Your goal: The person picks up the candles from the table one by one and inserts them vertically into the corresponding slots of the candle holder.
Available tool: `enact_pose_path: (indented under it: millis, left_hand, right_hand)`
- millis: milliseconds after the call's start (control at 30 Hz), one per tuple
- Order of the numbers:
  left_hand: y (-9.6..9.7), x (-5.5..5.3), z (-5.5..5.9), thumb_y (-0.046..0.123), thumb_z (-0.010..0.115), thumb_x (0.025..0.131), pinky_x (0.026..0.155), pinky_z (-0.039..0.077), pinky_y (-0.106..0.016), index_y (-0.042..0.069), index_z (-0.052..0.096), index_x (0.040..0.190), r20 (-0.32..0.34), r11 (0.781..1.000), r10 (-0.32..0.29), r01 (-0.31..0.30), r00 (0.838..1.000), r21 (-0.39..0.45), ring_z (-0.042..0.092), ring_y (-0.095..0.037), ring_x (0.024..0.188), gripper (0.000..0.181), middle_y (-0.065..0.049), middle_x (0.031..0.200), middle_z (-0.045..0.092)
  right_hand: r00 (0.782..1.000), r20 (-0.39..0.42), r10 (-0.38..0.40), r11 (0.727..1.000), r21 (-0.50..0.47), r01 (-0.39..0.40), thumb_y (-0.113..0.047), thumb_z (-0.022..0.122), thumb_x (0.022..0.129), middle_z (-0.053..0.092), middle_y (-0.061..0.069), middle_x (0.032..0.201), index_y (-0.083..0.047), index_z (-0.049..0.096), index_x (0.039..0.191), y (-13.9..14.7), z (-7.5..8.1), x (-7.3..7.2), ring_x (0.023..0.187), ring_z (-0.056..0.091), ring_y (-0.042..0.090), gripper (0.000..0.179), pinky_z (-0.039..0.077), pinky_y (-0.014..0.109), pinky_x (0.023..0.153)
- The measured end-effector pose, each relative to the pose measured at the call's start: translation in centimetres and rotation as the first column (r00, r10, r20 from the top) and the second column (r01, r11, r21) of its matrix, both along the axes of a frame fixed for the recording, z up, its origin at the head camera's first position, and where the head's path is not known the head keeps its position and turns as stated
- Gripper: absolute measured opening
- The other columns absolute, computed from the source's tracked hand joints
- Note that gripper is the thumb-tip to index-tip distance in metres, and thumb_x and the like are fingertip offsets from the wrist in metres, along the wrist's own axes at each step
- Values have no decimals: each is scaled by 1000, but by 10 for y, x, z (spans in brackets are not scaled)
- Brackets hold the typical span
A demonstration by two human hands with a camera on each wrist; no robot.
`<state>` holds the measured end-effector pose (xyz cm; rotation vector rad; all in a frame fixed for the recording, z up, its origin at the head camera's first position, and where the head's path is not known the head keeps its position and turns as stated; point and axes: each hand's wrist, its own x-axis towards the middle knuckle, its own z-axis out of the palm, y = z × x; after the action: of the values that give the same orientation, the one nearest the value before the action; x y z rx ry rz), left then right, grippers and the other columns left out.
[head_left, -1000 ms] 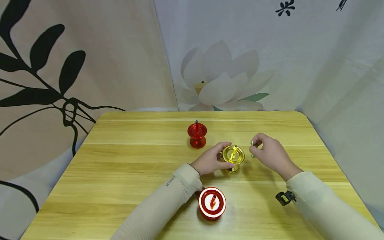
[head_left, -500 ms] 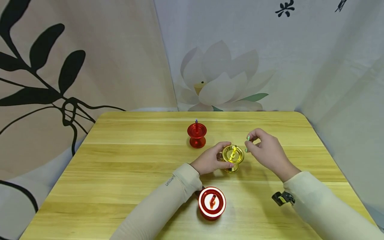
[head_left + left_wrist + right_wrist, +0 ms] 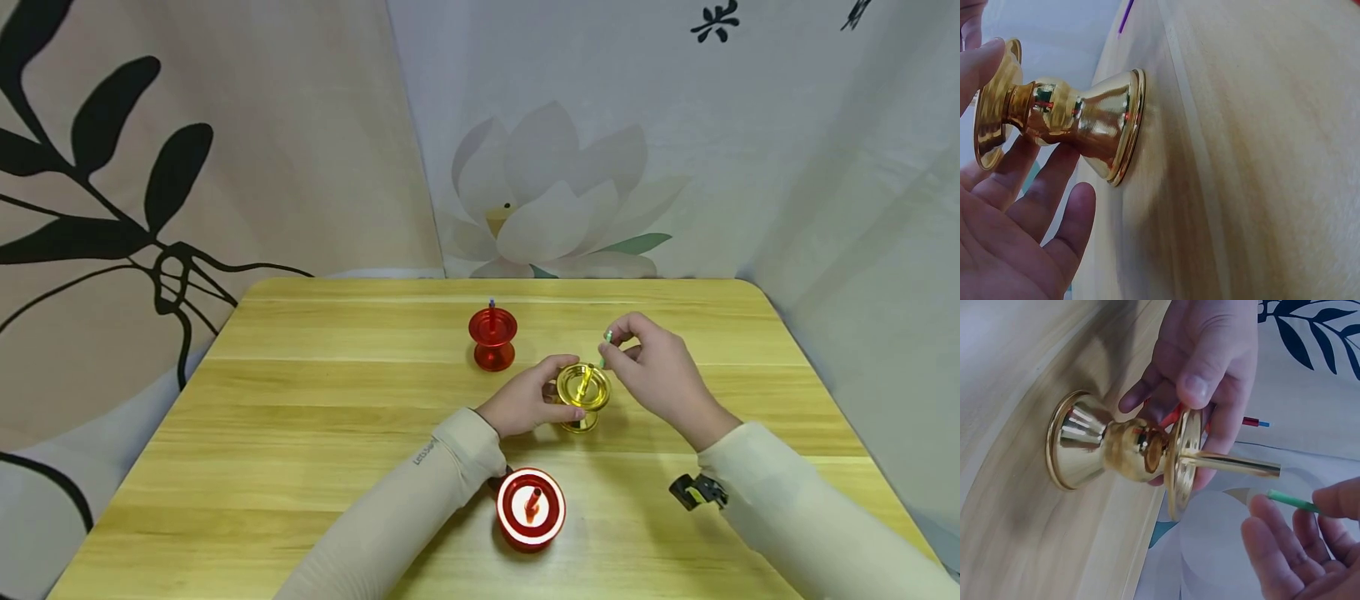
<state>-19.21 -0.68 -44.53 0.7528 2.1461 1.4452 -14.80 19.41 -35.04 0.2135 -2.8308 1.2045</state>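
Note:
A shiny gold candlestick (image 3: 572, 390) stands upright on the wooden table, a thin hollow-looking tube rising from its dish. My left hand (image 3: 517, 406) holds it from the left; the thumb lies on the dish rim in the right wrist view, while fingers (image 3: 1044, 194) support it from behind. Between thumb and fingertips, my right hand (image 3: 663, 375) pinches a small green stick (image 3: 1291, 500). That stick is close to the top of the tube but apart from it.
Behind the left hand stands a red candlestick (image 3: 493, 356) with a blue-tipped stick in its tube. Nearer me, by the left sleeve, is another red candlestick (image 3: 531, 505), its dish shining white. A thin purple stick (image 3: 1125, 17) shows in the left wrist view. Patterned curtains (image 3: 300, 125) hang behind the table (image 3: 337, 367).
My right hand has moved left and slightly away from me, bringing the green stick to the gold candlestick. The left hand and the candlesticks have stayed still.

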Motion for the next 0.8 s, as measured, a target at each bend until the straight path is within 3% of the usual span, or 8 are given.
enact_pose_path:
  millis: [300, 800]
  left_hand:
    - [0, 0, 0, 23, 80, 88, 99, 50, -29, 15, 35, 155, 16, 1000, 3, -3, 1000, 1, 63, -14, 116, 81, -2, 131, 62]
    - [-1, 0, -1, 21, 80, 88, 98, 50, -28, 12, 34, 155, 17, 1000, 0, -1, 1000, 18, 63, -12, 114, 82, -3, 131, 62]
  right_hand:
    - [1000, -25, 13, 1000, -1, -13, -17, 60, 102, 67, 10, 100, -9, 56, 106, -6, 1, 0, 88, 73, 27, 10, 49, 34, 58]
    - [999, -40, 25, 999, -19, -26, -20, 59, 102, 64, 9, 101, -10, 56, 107, -8, 1, 1, 90, 72, 26, 11, 50, 34, 57]
